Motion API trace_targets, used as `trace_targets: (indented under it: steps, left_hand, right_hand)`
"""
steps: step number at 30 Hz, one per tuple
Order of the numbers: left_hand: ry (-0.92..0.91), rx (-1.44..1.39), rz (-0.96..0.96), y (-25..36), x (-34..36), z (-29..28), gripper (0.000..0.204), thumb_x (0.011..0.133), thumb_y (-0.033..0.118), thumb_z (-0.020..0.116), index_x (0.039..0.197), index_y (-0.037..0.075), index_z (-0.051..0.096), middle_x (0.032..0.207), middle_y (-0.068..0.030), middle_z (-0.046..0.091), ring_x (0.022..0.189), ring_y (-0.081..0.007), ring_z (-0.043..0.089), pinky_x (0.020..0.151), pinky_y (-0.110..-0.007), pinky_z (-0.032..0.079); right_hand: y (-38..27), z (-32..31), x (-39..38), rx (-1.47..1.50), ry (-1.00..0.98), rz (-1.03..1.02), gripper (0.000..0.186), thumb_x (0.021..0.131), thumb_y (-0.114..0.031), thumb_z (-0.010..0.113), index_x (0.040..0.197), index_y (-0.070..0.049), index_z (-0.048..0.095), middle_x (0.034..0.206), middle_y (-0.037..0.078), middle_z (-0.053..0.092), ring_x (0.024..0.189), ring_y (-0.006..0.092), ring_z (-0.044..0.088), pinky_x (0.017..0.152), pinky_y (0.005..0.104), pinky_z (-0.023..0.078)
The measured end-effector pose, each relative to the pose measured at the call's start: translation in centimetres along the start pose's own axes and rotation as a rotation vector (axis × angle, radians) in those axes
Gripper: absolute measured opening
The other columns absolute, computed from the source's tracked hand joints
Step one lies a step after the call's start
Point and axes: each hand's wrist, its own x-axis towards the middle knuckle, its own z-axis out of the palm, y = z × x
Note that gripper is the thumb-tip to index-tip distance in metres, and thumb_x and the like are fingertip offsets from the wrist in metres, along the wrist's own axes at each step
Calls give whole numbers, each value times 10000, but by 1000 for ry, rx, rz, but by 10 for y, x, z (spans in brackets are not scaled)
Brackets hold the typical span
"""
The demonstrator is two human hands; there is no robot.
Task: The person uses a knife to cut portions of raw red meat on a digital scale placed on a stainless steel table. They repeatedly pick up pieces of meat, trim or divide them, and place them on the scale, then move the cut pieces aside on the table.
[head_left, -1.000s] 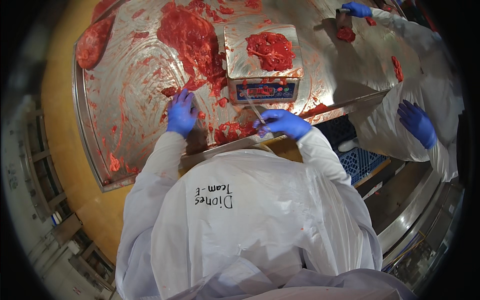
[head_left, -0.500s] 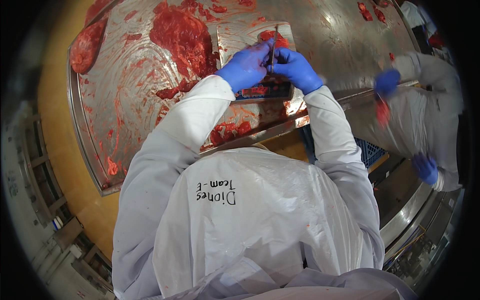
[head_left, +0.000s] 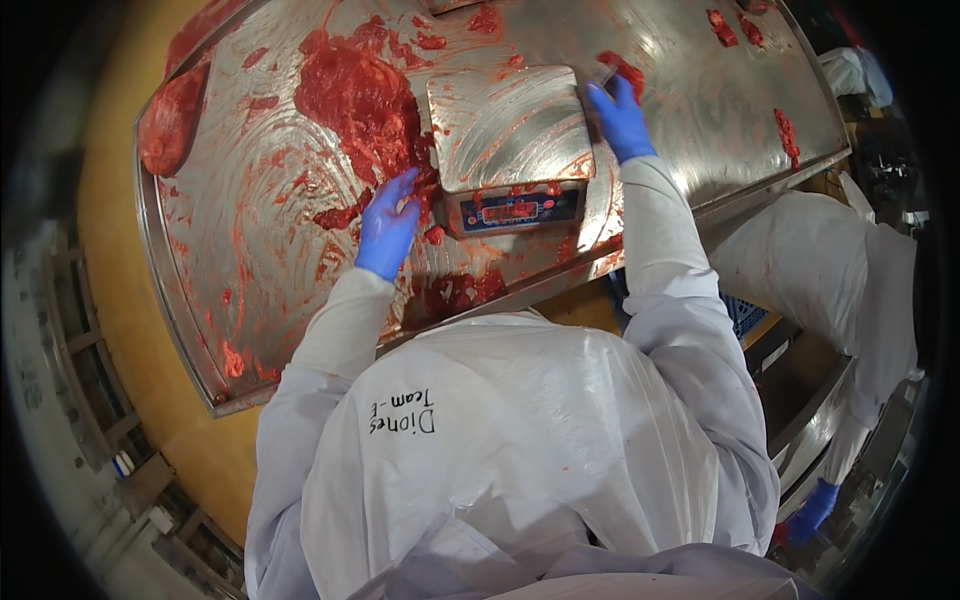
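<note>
A low metal scale [head_left: 512, 140] with a smeared plate and a lit display stands on the steel table in front of me. Just beyond its right edge, my gloved right hand [head_left: 622, 122] has its thumb and fingers at a piece of red meat [head_left: 630, 75], which appears gripped at the fingertips. A thin greyish sliver shows beside that meat, too small to name. To the left of the scale, my gloved left hand [head_left: 388, 230] is open, its fingers apart and nothing in them. A large slab of raw meat [head_left: 355, 95] lies beyond that hand.
The steel table [head_left: 690, 130] has a raised rim and bloody smears. A rounded meat chunk [head_left: 175, 120] rests at its left edge. Several small scraps, one a strip [head_left: 787, 138], lie on the right. A co-worker's blue-gloved hand [head_left: 812, 515] is at the lower right.
My hands have parted from above the scale, the left moving left and nearer, the right moving right. The meat on the plate is gone from it. The co-worker's hand has moved lower.
</note>
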Motion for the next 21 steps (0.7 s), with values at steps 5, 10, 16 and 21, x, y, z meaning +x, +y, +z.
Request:
trace_targets:
  steps: [5, 10, 16, 21]
  left_hand:
    - [97, 74, -56, -51, 3, -27, 490, 958, -28, 603, 1444, 29, 609, 1449, -132, 601, 1317, -242, 602, 1132, -353, 454]
    - [198, 548, 244, 4, 124, -81, 504, 951, 131, 675, 1445, 53, 608, 1524, -205, 544, 1364, -350, 575, 1176, -413, 432]
    - [26, 1118, -52, 26, 183, -92, 616, 874, 253, 792, 1435, 102, 586, 1488, -248, 506, 1331, -398, 575, 1122, -448, 484]
    - [-135, 1206, 197, -20, 87, -71, 289, 852, 203, 788, 1066, 61, 655, 1064, -215, 610, 989, -419, 648, 872, -497, 548]
  right_hand:
    - [67, -10, -74, -803, -106, 285, 905, 842, -474, 824, 1589, -166, 415, 1712, 68, 341, 1609, 352, 218, 1252, 673, 133]
    - [82, -9, -85, -800, -113, 311, 926, 815, -464, 857, 1588, -205, 418, 1735, 4, 299, 1610, 358, 214, 1225, 730, 157]
    - [81, -5, -82, -811, -100, 322, 922, 835, -428, 850, 1599, -222, 377, 1715, 14, 329, 1615, 349, 201, 1227, 719, 163]
    - [74, -5, -82, -823, -128, 346, 890, 850, -395, 843, 1591, -229, 376, 1701, 31, 350, 1601, 357, 233, 1195, 736, 206]
